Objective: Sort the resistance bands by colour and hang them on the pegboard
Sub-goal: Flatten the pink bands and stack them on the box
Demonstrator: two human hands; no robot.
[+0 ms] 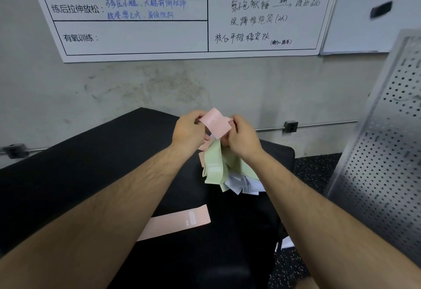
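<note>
Sorting stage, head view. The left hand [189, 129] and right hand [243, 138] each pinch 1 end of a pink band [215, 123] with curled fingers and thumb, holding it raised between them above the far part of the black padded bench [91, 163]. A heap of bands [216, 165], green and pale ones tangled together, lies at 6 o'clock from the hands, with its top just beneath them; whether the held band is fully free of it cannot be told. A second pink band [175, 222] lies flat and alone on the bench at 7 o'clock from the heap, which suggests a pink group has been started. The pegboard [387, 152] leans at 3 o'clock in the view, well apart from the hands, and no band is seen on it. A whiteboard [159, 15] hangs at 12 o'clock. Judged step: separating pink from the mixed heap. The next move likely calls for lifting this band clear and laying it beside its match; green and pale bands remain unsorted.
</note>
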